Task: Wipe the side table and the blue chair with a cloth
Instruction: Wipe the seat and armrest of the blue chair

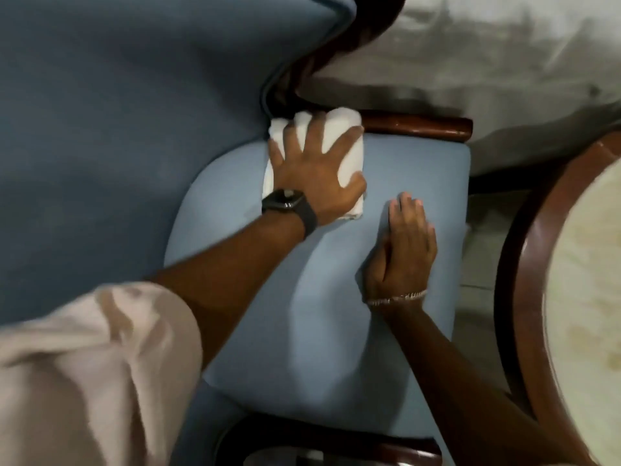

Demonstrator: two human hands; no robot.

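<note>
Hands work on the chair [336,314], whose pale blue seat fills the middle of the frame, with its darker blue back across the upper left. The left hand [316,173] lies flat with fingers spread on a folded white cloth [346,129], pressing it to the seat's far edge, close to the back and the wooden arm [416,124]. A dark watch [285,205] sits on that wrist. The right hand [406,250] rests flat on the seat just right of the cloth, fingers together, gripping nothing, a bracelet [396,297] at its wrist. The bench [524,264], round with a wooden rim, stands at the right edge, apart from the chair.
</note>
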